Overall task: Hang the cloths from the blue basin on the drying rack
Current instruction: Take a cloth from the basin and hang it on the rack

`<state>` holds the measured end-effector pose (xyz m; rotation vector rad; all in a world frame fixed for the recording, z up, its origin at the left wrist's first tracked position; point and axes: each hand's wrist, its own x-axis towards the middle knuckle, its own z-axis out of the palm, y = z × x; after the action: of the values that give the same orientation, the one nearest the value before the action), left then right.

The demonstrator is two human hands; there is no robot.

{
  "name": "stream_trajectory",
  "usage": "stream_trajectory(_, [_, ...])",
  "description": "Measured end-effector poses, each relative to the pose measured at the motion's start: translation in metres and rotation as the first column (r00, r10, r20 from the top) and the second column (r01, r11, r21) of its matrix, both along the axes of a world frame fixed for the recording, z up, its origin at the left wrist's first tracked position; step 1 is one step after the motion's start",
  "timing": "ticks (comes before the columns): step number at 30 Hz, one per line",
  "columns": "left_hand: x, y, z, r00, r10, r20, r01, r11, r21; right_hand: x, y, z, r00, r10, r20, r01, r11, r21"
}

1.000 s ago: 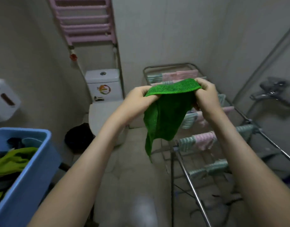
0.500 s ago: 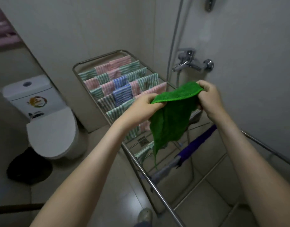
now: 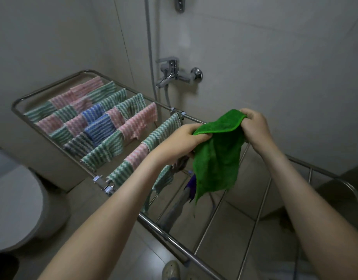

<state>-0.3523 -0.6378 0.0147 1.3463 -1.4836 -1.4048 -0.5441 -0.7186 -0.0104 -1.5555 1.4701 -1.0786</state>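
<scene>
Now, striped cloths are filling the left rails of the drying rack, and your left hand is pinching one top corner of the green cloth while your right hand is gripping the other, the cloth hanging between them over the middle rails. You are likely mid-hang, and the next move is calling for draping it over a bare rail, then releasing evenly. No readable writing is showing; the blue basin is out of view.
</scene>
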Motion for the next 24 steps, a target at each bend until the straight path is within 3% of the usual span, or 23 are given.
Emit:
stream_trajectory(4, [0.001,0.004,-0.011,1.0,-0.014,-0.018,0.016,0.995,0.094,0.001,0.006,-0.016,0.999,0.016,-0.028,-0.015,0.999,0.039])
stream_trajectory(16, [0.024,0.023,-0.073,0.985,-0.105,0.139,0.059,0.952,0.3,0.023,0.011,-0.073,0.968,0.176,-0.179,-0.144,0.973,0.18])
stream_trajectory(24, [0.025,0.018,-0.09,0.986,-0.149,0.07,0.112,0.921,0.373,0.013,0.003,-0.086,0.904,0.148,-0.401,-0.139,0.989,0.053])
